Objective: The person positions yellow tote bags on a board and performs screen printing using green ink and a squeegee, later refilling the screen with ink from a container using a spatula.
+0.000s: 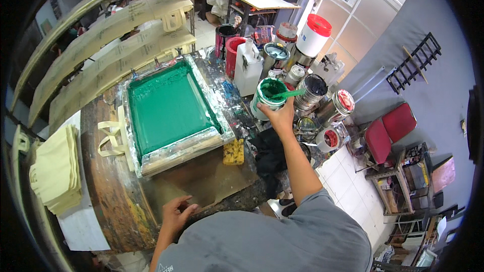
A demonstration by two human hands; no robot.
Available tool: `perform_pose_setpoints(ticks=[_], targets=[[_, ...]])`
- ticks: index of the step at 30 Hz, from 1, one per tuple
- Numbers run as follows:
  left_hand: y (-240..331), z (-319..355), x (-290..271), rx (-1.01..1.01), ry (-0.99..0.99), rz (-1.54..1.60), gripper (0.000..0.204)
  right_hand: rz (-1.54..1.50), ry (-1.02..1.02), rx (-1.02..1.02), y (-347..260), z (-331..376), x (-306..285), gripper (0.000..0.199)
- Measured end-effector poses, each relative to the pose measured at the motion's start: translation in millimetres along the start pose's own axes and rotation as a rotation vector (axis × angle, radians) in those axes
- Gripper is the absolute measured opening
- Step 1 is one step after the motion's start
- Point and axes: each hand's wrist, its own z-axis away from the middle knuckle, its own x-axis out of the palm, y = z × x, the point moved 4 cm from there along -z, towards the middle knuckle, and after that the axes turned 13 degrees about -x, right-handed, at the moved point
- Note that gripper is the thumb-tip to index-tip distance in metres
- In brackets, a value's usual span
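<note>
My right hand [279, 117] grips a white tub [259, 108] of green ink, with a green stick [293, 93] resting across its mouth. Near the front edge of the worktable, my left hand [177, 213] is held with its fingers loosely bent and apart, nothing in it. Between the hands and the racks lies a wooden screen-printing frame [179, 147], its mesh coated with green ink [169, 108]. Cream bag handles [112, 140] stick out from the frame's left side. A yellow sponge [233, 152] sits against the frame's near right corner.
Cans and jars, among them a white bottle [248, 70] and a red-lidded container [313, 35], crowd the table's right end. A black cloth [272, 156] lies by my right forearm. Folded cream bags [56, 168] are stacked at left, below racks of bags [118, 48]. A red chair [385, 131] stands right.
</note>
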Motion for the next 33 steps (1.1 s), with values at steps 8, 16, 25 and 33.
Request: perform_pose_setpoints(ticks=[8, 16, 25, 33], targets=[[-19.4, 0.6, 1.8, 0.013, 0.243, 0.087, 0.028, -0.318, 0.025, 0.210, 45.0, 19.5, -47.8, 0.086], [-15.1, -0.5, -0.5, 0.045, 0.244, 0.024, 0.030, -0.148, 0.051, -0.211, -44.5, -129.0, -139.1, 0.036], [-9.5, 0.9, -1.3, -0.004, 0.225, 0.081, 0.036, 0.761, -0.685, -0.643, 73.7, -273.6, -14.0, 0.051], [-12.7, 2.5, -2.5, -0.104, 0.158, 0.202, 0.044, 1.043, -0.989, -0.409, 126.8, -297.4, 27.1, 0.040]])
